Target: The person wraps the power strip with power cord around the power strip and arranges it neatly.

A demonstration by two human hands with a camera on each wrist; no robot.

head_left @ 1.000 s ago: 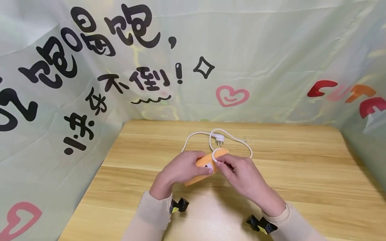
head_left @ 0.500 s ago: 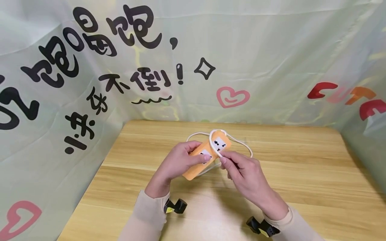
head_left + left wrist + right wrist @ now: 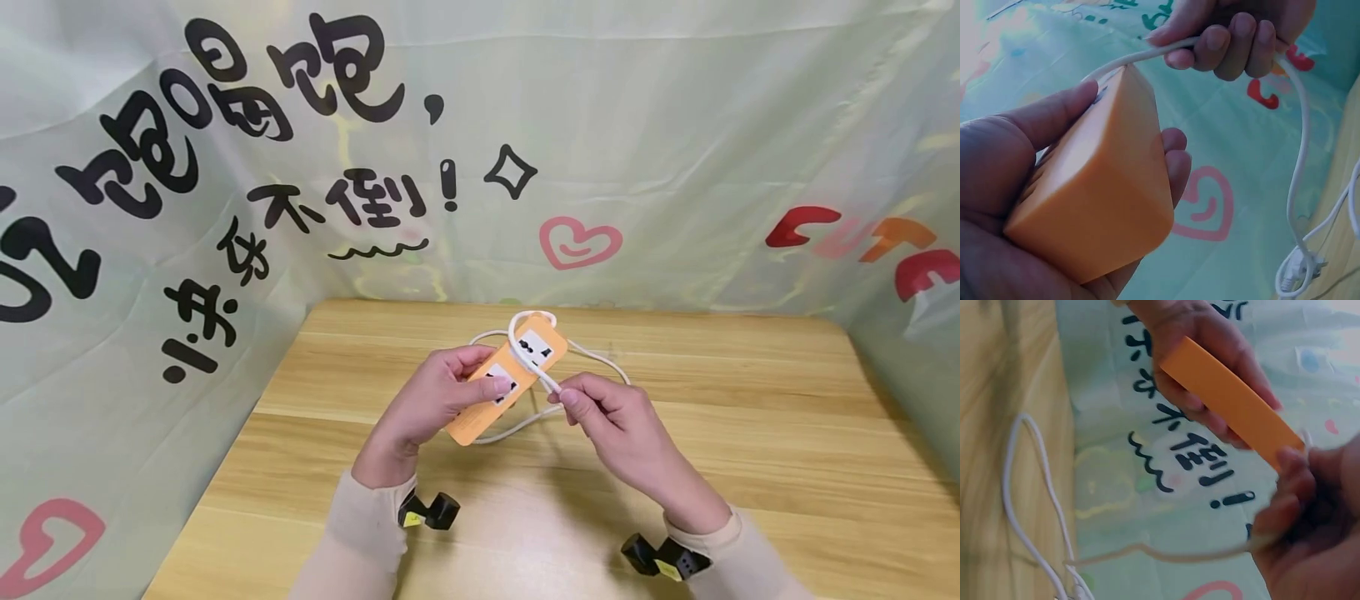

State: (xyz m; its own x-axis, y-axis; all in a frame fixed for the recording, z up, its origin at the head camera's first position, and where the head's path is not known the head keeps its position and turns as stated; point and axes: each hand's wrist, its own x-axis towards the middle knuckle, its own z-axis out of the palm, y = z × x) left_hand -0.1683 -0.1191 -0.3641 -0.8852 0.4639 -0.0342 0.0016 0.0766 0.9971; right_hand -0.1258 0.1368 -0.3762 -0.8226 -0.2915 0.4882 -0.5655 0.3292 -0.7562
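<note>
Orange-cased, slanting at mid-frame in the head view: gripping the power strip [image 3: 519, 374] above the table [image 3: 750, 425] with the left hand [image 3: 435, 393], pressing its thumb onto the socket face, curling its fingers round the sides. Pinching the white cord [image 3: 550, 382] in the right hand [image 3: 615, 423], just right of centre, looping it across the strip's upper end. Showing more table left and right, ending at the far edge before a fabric backdrop [image 3: 675, 167]. Trailing slack behind the strip, toward the plug [image 3: 1295, 270] at lower right of the left wrist view.
</note>
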